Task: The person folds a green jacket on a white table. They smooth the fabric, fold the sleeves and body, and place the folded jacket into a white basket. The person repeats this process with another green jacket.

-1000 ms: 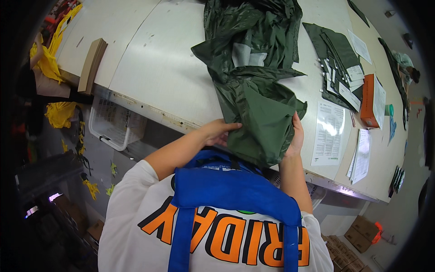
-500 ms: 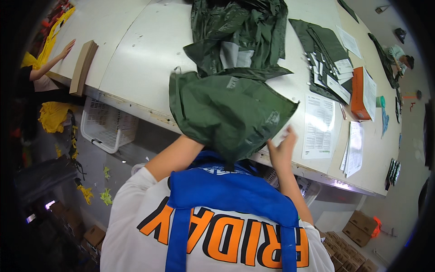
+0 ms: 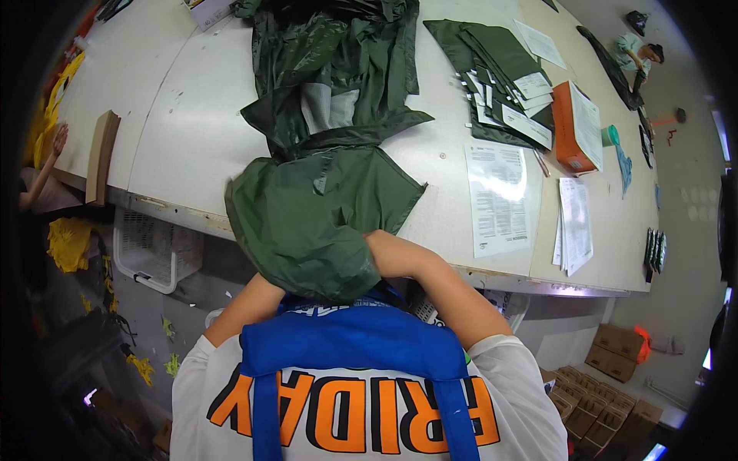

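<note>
- Could slip off: green cloth (image 3: 307, 223) hangs over the near edge of the white surface (image 3: 184, 131), in the middle of the frame, with a big part dangling toward the person's chest.
- Could pull the rest down too: joined at the top to a bigger heap of green cloth (image 3: 338, 69) in the upper middle, so one hard tug may drag both.
- Could knock the white papers (image 3: 496, 196) just right of the cloth, if swung that way.
- Could snag or crease, since the cloth looks thin, shiny and slippery.
- Left hand: hidden under the cloth at lower left of it; only the left forearm (image 3: 242, 311) shows.
- Right hand: hidden too; right forearm (image 3: 430, 280) goes in at the cloth's right edge.
- Fingers: cannot tell if apart or closed, all covered by cloth.
- Cloth lies on top of both hands, draped over them like a blanket.
- Stack of folded green pieces (image 3: 492, 77) and an orange box (image 3: 565, 127) sit at upper right, well apart.
</note>
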The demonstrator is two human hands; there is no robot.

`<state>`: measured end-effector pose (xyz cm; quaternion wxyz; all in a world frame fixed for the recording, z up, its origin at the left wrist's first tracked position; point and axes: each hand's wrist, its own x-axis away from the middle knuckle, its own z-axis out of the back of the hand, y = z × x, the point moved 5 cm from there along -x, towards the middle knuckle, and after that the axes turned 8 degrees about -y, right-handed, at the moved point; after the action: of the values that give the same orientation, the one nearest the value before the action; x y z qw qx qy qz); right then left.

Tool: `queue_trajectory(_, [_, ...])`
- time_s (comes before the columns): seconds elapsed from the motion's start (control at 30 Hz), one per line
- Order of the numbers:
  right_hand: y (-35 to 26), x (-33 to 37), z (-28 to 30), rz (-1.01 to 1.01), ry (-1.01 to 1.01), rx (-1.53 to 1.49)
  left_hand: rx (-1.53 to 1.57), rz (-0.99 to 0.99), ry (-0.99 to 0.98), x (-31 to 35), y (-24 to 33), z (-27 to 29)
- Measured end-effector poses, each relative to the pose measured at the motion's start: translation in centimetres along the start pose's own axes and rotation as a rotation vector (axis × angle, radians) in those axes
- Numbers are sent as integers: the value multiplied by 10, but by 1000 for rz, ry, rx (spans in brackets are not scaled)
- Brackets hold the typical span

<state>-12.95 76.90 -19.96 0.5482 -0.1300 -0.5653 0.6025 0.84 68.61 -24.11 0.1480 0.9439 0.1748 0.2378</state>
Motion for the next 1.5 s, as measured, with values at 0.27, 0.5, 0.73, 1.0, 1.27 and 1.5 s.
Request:
queue_trajectory(0.27, [23, 59, -8, 124, 717, 454, -101, -75, 142, 18, 14, 15])
queue_trajectory(0.5, [39, 55, 40, 104, 855, 237, -1223, -320, -175, 52, -1, 39])
queue_trajectory(0.73, [85, 87, 39, 3, 506, 250, -1540, -232, 562, 86, 23, 92])
queue_trajectory(1.0, [96, 100, 42, -165, 544, -15, -1913, -687, -454, 41, 66, 57])
queue_trajectory(1.27, [134, 103, 102, -552, 320, 199, -2028, -416, -231, 53, 103, 88])
queue_trajectory(1.5, [44, 69, 14, -15, 919, 109, -1595, -465, 82, 74, 86, 67])
